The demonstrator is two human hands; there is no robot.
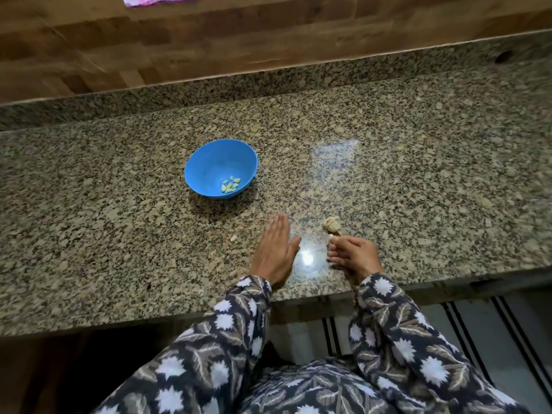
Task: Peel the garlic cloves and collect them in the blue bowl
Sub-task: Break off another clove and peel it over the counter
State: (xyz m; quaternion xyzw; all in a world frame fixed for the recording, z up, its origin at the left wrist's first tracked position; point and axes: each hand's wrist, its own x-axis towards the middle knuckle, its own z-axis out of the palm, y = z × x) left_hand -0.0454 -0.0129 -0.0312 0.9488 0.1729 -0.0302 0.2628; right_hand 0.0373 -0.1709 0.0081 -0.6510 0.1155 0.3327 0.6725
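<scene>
A blue bowl (221, 167) stands on the granite counter (418, 174) with several peeled garlic cloves (230, 184) at its bottom. My left hand (276, 249) lies flat on the counter, fingers straight, below and right of the bowl. My right hand (354, 253) pinches the stem of a papery garlic bulb (332, 225) that rests on the counter just beyond its fingertips. A small pale clove or bit of skin (233, 238) lies left of my left hand.
The counter's front edge (328, 297) runs just under my wrists. A granite upstand and a wood-patterned wall (209, 40) close off the back. A striped floor mat (466, 321) shows below at the right.
</scene>
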